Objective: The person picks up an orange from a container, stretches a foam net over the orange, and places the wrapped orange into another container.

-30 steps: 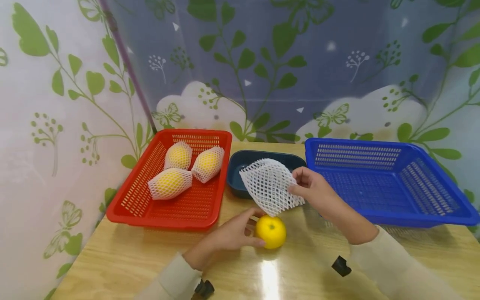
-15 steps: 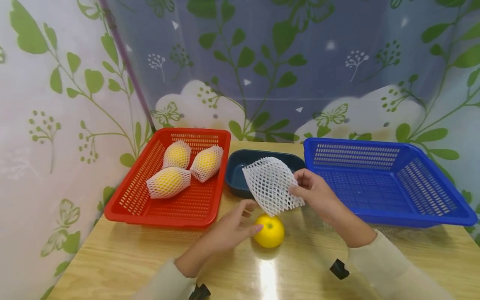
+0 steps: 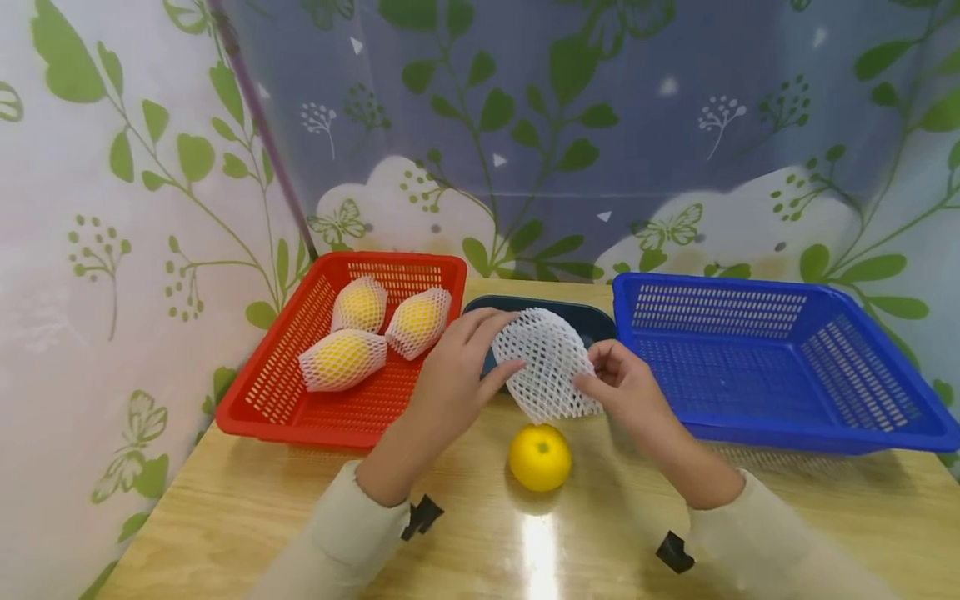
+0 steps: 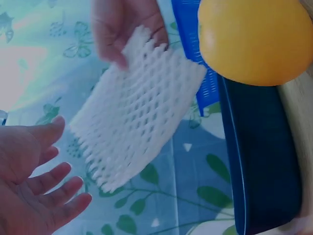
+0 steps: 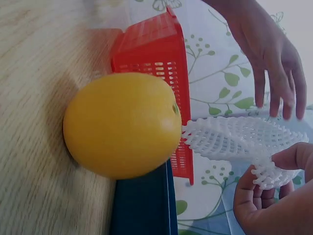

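Note:
My right hand [image 3: 628, 387] pinches a white foam fruit net [image 3: 547, 367] by its right edge and holds it up above the table. At the net's other side is my left hand [image 3: 450, 379]; in the left wrist view its fingers [image 4: 56, 174] are spread, apart from the net, holding nothing. A round yellow fruit [image 3: 540, 457] with a small greenish stem mark sits bare on the wooden table, just below the net. Behind the net, a dark teal tray [image 3: 577, 312] is partly hidden.
On the left stands a red basket [image 3: 375, 427] holding 3 yellow fruits in white foam nets [image 3: 343, 360]. A blue basket [image 3: 720, 375] stands on the right. Patterned cloth [image 3: 525, 125] hangs behind the table [image 3: 225, 517].
My left hand has left the yellow fruit and moved up and away to the net's left side. My right hand still holds the net in nearly the same place.

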